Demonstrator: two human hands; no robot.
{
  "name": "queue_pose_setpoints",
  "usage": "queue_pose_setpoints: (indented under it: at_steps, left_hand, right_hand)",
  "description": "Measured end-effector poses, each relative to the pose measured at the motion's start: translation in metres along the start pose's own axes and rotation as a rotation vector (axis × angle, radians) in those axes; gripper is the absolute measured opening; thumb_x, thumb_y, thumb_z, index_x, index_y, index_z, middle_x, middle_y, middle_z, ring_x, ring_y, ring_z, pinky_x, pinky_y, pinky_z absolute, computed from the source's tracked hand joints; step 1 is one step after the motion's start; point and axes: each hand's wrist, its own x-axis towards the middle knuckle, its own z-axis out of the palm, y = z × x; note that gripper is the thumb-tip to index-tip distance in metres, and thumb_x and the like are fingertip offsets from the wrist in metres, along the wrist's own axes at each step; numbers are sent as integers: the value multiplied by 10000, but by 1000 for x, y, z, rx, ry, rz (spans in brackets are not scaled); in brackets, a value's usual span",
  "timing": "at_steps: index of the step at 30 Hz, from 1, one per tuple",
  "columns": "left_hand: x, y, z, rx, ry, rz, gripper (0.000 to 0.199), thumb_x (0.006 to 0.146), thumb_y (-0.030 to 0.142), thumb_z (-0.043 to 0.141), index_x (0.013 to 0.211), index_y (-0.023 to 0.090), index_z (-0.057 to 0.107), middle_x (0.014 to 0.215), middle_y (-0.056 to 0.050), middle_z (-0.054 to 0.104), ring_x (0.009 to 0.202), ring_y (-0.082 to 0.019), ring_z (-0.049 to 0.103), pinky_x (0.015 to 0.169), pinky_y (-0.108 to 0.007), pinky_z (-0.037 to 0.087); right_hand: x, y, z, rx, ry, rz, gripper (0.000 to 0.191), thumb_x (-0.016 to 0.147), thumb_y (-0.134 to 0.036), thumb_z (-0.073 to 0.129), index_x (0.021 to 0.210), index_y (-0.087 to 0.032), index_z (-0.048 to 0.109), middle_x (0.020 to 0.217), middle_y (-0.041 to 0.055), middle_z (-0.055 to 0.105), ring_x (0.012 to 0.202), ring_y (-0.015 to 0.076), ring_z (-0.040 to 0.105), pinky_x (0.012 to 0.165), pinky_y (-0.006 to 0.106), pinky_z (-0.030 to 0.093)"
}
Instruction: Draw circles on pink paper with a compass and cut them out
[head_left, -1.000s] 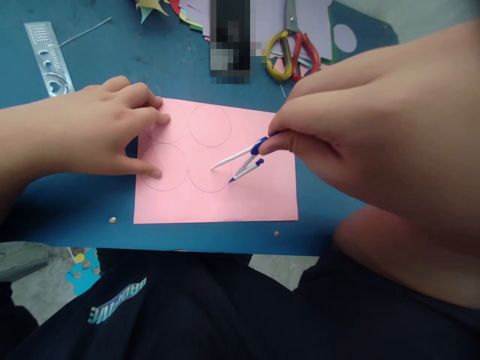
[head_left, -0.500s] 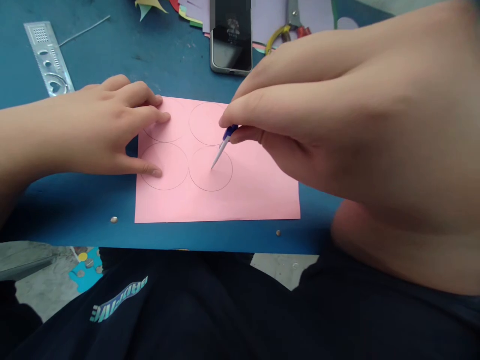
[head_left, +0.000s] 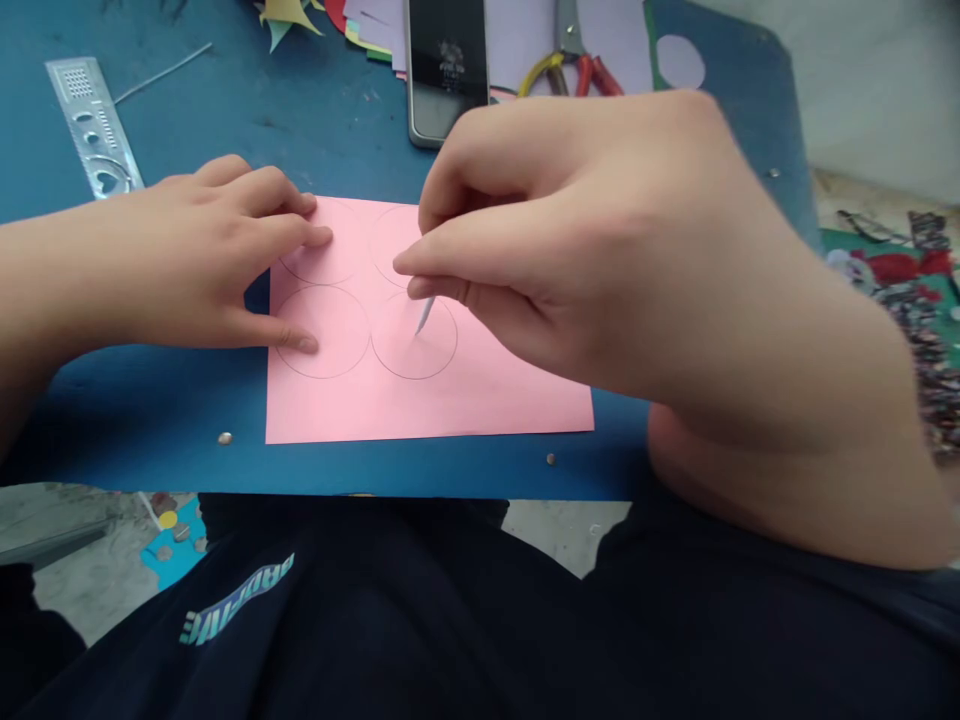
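On the blue table lies a sheet of pink paper [head_left: 345, 415] with several thin circles drawn on it. My left hand [head_left: 232, 240] rests with spread fingers on the sheet's left part, pressing it down. Over the middle of the paper, my right hand [head_left: 540, 240] pinches what looks like a drawing compass [head_left: 424, 315] between thumb and fingers. Only one tapered white leg of it shows, its tip at about the centre of the lower middle circle. The rest of the compass is hidden behind my fingers.
Beyond the sheet are a phone [head_left: 448, 90], scissors [head_left: 571, 40] with yellow handles, a red-handled tool [head_left: 596, 75] and stacked coloured paper [head_left: 517, 25]. A metal stencil ruler [head_left: 94, 130] lies far left beside a thin stick [head_left: 165, 72]. The table's near edge borders my lap.
My right hand has turned and shifted left, now covering the compass's blue part. The leg's tip stays inside the same circle. My left hand keeps its place on the paper.
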Motion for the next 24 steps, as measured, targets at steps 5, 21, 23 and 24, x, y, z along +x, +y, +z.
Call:
queue_pose_setpoints:
  at_steps: [5, 21, 23, 24]
  left_hand:
    - [1, 3, -3, -6, -6, -13, 1287, 807, 959, -88, 1445, 98, 625, 1478, -230, 555, 1388, -491, 532, 1204, -645, 468]
    - [2, 7, -8, -13, -40, -49, 1276, 797, 962, -70, 1439, 111, 633, 1542, -210, 540, 1426, -495, 514, 1226, -647, 462]
    - [3, 7, -8, -14, -54, -58, 1284, 792, 957, -77, 1443, 107, 630, 1538, -218, 540, 1428, -500, 511, 1209, -652, 473]
    - [3, 7, -8, -12, -56, -56, 1288, 787, 961, -73, 1443, 105, 630, 1538, -222, 540, 1426, -502, 510, 1205, -652, 474]
  right_hand:
    - [1, 0, 3, -228, 97, -103, 393, 1146, -404, 440, 1097, -226, 788, 999, 0, 706, 950, 203, 702, 796, 367, 493]
    - [-5, -8, -1, 19, 177, -117, 272, 1082, -226, 584, 931, -244, 809, 915, -43, 751, 942, 167, 714, 797, 327, 499]
    - [-8, -8, -2, 59, 176, -163, 258, 1076, -198, 594, 927, -251, 798, 870, -68, 744, 910, 148, 715, 802, 312, 504]
    - [-10, -8, -4, 82, 176, -187, 248, 1072, -190, 600, 930, -260, 790, 862, -82, 742, 898, 140, 717, 813, 307, 509]
